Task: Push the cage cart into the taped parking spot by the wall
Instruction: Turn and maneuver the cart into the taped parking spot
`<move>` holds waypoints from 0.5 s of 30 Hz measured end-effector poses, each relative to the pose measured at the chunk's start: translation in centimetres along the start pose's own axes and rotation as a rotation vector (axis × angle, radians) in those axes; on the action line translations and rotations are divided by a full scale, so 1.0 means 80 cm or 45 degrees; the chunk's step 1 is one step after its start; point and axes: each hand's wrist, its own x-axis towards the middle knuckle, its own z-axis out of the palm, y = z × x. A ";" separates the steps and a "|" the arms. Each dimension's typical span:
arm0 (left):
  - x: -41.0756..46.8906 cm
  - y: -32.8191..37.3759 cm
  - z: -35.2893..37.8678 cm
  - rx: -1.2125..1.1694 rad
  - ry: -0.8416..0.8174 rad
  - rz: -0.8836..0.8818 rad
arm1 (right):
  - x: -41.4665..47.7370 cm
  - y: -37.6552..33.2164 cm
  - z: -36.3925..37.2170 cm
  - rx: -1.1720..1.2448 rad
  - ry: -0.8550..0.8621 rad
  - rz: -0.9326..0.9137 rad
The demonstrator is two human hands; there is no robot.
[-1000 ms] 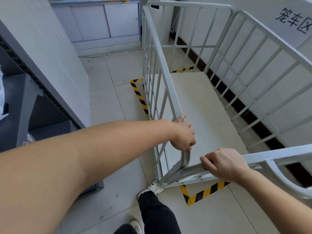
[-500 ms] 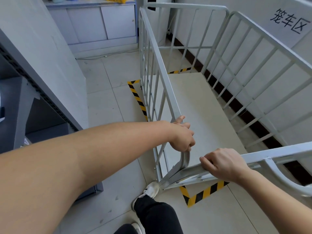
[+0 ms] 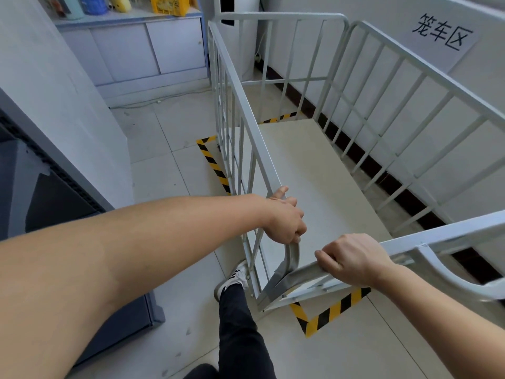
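Since earlier: your view has tipped up a little and the cart [image 3: 314, 165] has crept slightly further along the tape; your hands grip the same places.
Left hand [image 3: 285, 218]: your fingers are curled tight round the top rail of the left side panel, at its near corner, with the thumb lying along the rail.
Right hand [image 3: 352, 259]: your fingers are wrapped over the near rail, knuckles up, closed on the bar.
Cart position: it stands close by the wall [image 3: 410, 86], its far side panel running alongside the dark skirting, under the sign [image 3: 442, 31].
Tape [image 3: 216, 165]: the left strip runs just beside the left panel's foot; a far strip shows through the bars ahead; the near corner [image 3: 325, 315] lies just outside the cart's near left corner.
Foot [image 3: 232, 280]: your shoe is against the near left corner of the cart base.
Done, as I judge it: the cart is nearly all inside the marked spot and roughly square to the wall.
Left, as I judge it: a short final nudge forward, and perhaps a touch toward the wall, then let go.
Cannot tell: whether the right-hand wheels sit inside the tape; that side is hidden.
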 end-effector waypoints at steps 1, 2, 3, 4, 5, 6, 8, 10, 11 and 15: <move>0.000 0.000 0.000 0.001 -0.001 0.002 | 0.000 0.000 0.000 -0.002 -0.003 0.000; 0.000 0.000 0.000 -0.001 0.001 0.003 | -0.001 0.001 0.000 -0.004 -0.005 -0.001; 0.000 0.001 0.000 -0.006 0.003 0.005 | -0.001 0.001 0.000 -0.009 -0.005 0.000; 0.000 0.001 0.000 -0.011 0.004 0.007 | -0.001 0.002 0.001 -0.015 -0.005 0.001; 0.000 0.001 0.000 -0.014 0.001 0.009 | -0.002 0.002 0.001 -0.022 -0.004 0.002; 0.000 0.001 0.000 -0.014 -0.001 0.011 | -0.002 0.002 0.002 -0.026 -0.001 0.003; 0.001 0.002 0.000 -0.016 0.004 0.010 | -0.002 0.003 0.004 -0.037 0.012 0.001; 0.001 0.001 0.000 -0.018 0.009 0.007 | -0.002 0.004 0.005 -0.047 0.015 -0.006; 0.001 0.001 0.000 -0.023 0.009 0.006 | -0.002 0.005 0.005 -0.047 0.010 -0.012; 0.001 0.000 -0.001 -0.028 -0.001 0.005 | 0.000 0.007 0.006 -0.027 0.001 -0.042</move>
